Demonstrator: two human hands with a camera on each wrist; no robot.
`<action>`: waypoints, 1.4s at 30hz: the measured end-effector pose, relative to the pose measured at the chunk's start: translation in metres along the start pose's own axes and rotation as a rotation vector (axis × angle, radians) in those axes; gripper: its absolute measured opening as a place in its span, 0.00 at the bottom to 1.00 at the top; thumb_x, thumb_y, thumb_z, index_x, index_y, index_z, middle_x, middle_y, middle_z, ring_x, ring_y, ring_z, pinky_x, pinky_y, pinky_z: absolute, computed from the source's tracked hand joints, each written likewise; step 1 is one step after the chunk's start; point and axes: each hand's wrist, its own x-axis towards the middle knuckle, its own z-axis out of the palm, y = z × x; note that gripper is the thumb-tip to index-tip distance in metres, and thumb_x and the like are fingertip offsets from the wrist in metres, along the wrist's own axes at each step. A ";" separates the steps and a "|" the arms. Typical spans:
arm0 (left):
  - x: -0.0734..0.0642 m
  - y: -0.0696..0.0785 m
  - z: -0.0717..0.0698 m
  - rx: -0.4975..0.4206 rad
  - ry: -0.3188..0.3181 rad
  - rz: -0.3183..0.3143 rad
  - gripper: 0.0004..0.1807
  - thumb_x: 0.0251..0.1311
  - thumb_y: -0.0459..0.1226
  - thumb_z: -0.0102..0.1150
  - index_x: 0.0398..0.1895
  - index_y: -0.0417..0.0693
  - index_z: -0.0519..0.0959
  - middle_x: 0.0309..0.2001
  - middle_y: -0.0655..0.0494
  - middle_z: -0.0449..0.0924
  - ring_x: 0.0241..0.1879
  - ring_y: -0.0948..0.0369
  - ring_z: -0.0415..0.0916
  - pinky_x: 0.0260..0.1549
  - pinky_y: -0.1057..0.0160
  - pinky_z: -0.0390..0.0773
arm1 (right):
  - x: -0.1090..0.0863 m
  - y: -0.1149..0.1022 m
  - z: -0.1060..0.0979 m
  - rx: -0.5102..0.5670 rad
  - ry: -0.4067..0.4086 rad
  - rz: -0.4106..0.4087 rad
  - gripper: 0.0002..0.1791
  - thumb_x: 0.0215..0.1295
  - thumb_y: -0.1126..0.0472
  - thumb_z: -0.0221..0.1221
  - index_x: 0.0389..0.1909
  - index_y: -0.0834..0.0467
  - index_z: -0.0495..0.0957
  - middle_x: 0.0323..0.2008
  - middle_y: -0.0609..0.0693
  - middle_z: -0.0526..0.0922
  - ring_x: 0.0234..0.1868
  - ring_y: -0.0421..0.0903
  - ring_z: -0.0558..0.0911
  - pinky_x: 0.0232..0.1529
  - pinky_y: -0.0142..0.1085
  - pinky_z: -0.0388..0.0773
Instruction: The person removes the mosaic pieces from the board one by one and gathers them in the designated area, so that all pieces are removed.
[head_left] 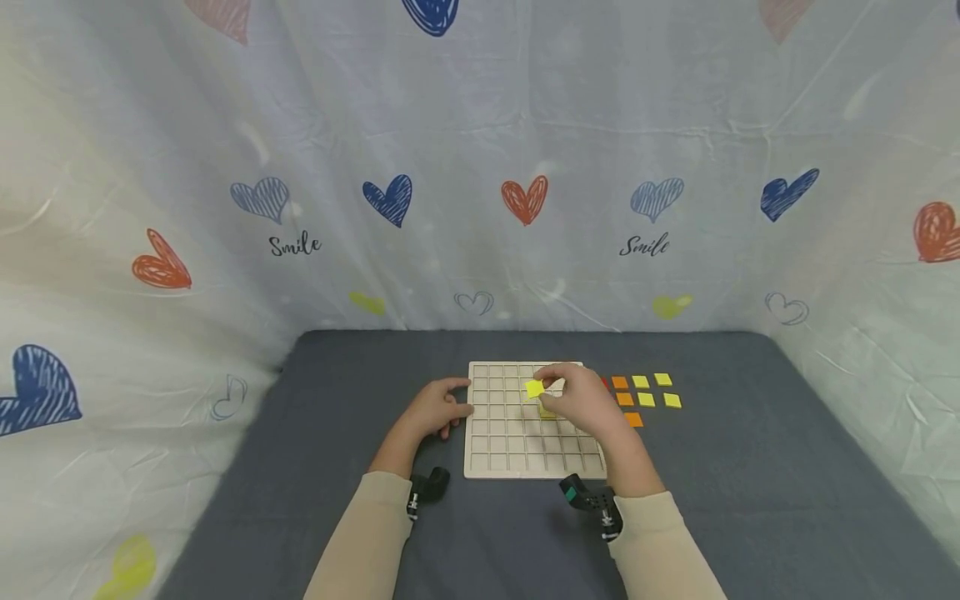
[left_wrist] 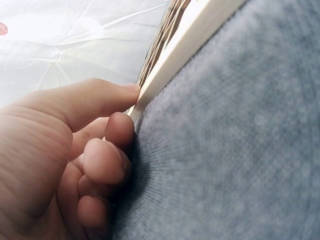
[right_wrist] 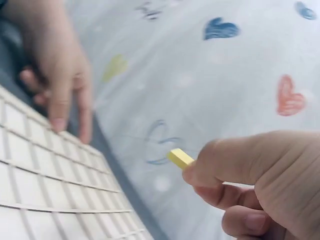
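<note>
A pale wooden board [head_left: 498, 442] with a square grid of recesses lies flat on the dark table. Between thumb and index finger, my right hand [head_left: 588, 404] pinches a small yellow square tile [head_left: 534, 389] above the board; the right wrist view shows that tile [right_wrist: 179, 158] edge-on. Below this hand, another yellow tile [head_left: 547, 412] is partly visible on the board. My left hand [head_left: 433, 407] touches the board's left edge with thumb and index finger extended. In the left wrist view, its thumb meets the board's side [left_wrist: 172, 65] while the other fingers hang loosely curled.
Right of the board lie several loose tiles: yellow tiles [head_left: 646, 400], orange tiles [head_left: 625, 399] and a red tile [head_left: 604, 382] mostly hidden by the right hand. The dark cloth-covered table [head_left: 247, 500] ends at a white curtain [head_left: 465, 108] printed with hearts.
</note>
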 end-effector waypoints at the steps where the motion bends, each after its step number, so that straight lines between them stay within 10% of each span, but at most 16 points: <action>1: 0.000 0.000 0.000 0.000 0.001 -0.003 0.34 0.65 0.40 0.70 0.74 0.51 0.71 0.19 0.50 0.79 0.08 0.59 0.70 0.10 0.63 0.65 | -0.002 0.000 -0.005 0.012 0.001 -0.004 0.20 0.66 0.66 0.65 0.59 0.58 0.83 0.49 0.54 0.82 0.18 0.45 0.64 0.23 0.39 0.68; 18: 0.000 0.001 0.000 -0.014 0.003 -0.014 0.34 0.65 0.40 0.69 0.74 0.52 0.72 0.19 0.50 0.79 0.08 0.59 0.70 0.10 0.64 0.65 | -0.032 0.042 -0.085 -0.066 0.139 0.119 0.21 0.72 0.62 0.64 0.63 0.64 0.78 0.53 0.61 0.81 0.31 0.50 0.72 0.28 0.40 0.72; 29: 0.000 0.002 0.000 -0.009 -0.001 -0.018 0.34 0.65 0.40 0.69 0.74 0.52 0.71 0.19 0.50 0.79 0.08 0.58 0.70 0.10 0.63 0.65 | -0.056 0.084 -0.111 -0.106 0.123 0.329 0.24 0.74 0.63 0.59 0.66 0.71 0.72 0.57 0.71 0.75 0.57 0.68 0.74 0.54 0.62 0.73; 42: 0.000 0.002 0.001 -0.004 0.013 -0.016 0.33 0.65 0.39 0.69 0.74 0.51 0.72 0.19 0.50 0.79 0.08 0.59 0.69 0.10 0.64 0.65 | -0.056 0.133 -0.103 -0.116 0.013 0.377 0.20 0.71 0.65 0.60 0.59 0.71 0.78 0.35 0.54 0.72 0.40 0.52 0.71 0.40 0.46 0.66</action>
